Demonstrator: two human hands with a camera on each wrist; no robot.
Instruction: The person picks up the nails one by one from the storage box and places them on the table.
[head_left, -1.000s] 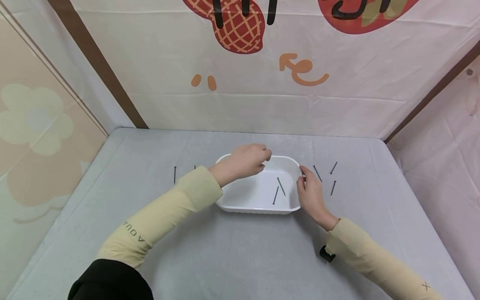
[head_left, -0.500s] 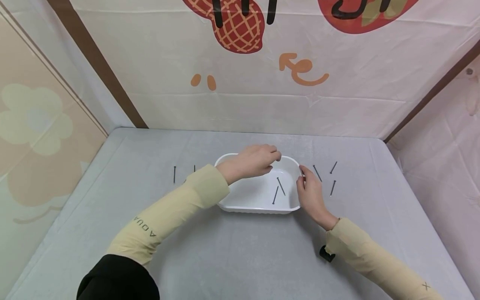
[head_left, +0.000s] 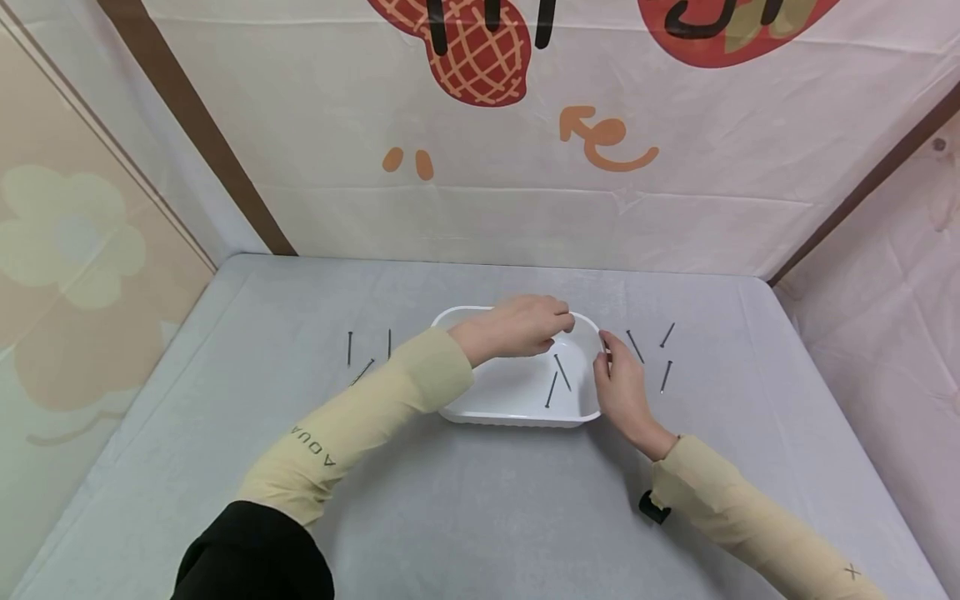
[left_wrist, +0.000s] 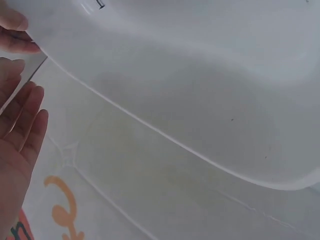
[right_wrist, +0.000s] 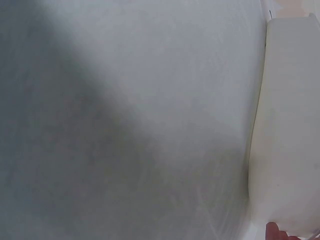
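A white tray (head_left: pixel 491 412) with a raised rim stands near the middle of the table. Two dark nails lie in its right half: one nail (head_left: pixel 562 372) slants, the other nail (head_left: pixel 551 390) lies just below it. Over the tray's far right part hovers my left hand (head_left: pixel 517 325), its fingers bent downward. In the left wrist view some fingers of the left hand (left_wrist: pixel 20 145) are loosely spread; whether the thumb and index pinch anything is hidden. My right hand (head_left: pixel 624 387) holds the tray's right edge, thumb and fingers at the rim.
Left of the tray lie a nail (head_left: pixel 349 348), another nail (head_left: pixel 389 343) and a slanted nail (head_left: pixel 363 372) partly behind the left sleeve. Right of it lie a nail (head_left: pixel 635 347), a farther nail (head_left: pixel 667 335) and a nearer nail (head_left: pixel 666 377). A printed cloth (head_left: pixel 480 225) backs the table.
My left hand has moved slowly to the right over the tray, its forearm following and uncovering more nails at the left. The right hand and the tray stay still.
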